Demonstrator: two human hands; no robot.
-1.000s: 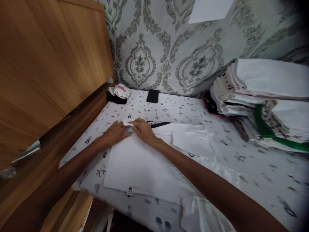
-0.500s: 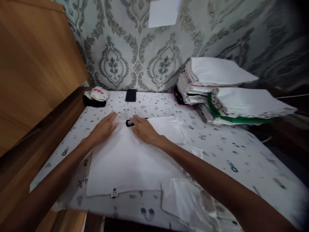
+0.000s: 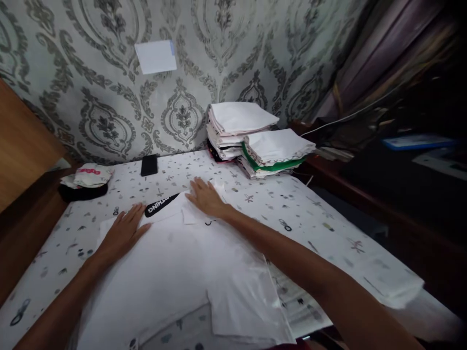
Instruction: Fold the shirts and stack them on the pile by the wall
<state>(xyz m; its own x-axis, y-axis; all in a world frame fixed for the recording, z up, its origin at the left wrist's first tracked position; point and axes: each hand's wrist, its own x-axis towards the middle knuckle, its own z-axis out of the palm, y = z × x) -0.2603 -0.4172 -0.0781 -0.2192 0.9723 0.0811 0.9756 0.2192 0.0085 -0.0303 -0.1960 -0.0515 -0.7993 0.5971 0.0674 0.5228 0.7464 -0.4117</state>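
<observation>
A white T-shirt [image 3: 171,262] lies spread over a patterned sheet, partly folded over at its far end. White lettering ending in "THING" shows on a black printed patch [image 3: 160,205] between my hands. My left hand [image 3: 126,228] rests flat on the shirt's far left part, fingers apart, just left of the patch. Palm down with fingers spread, my right hand [image 3: 206,197] presses on the far right part, near a folded-over piece of the cloth. A sleeve [image 3: 248,306] stretches towards me at the near right. Neither hand grips anything.
Stacks of folded clothes [image 3: 242,119] stand at the back right against the wall. A black phone [image 3: 149,166] lies at the back, with a small bundle of cloth [image 3: 89,176] to its left. Wooden furniture [image 3: 29,146] borders the left side. The patterned sheet [image 3: 328,243] extends right.
The view has turned right. My hands have moved farther apart, the right one off the black patch towards the far right part of the shirt. More of the lettering now shows.
</observation>
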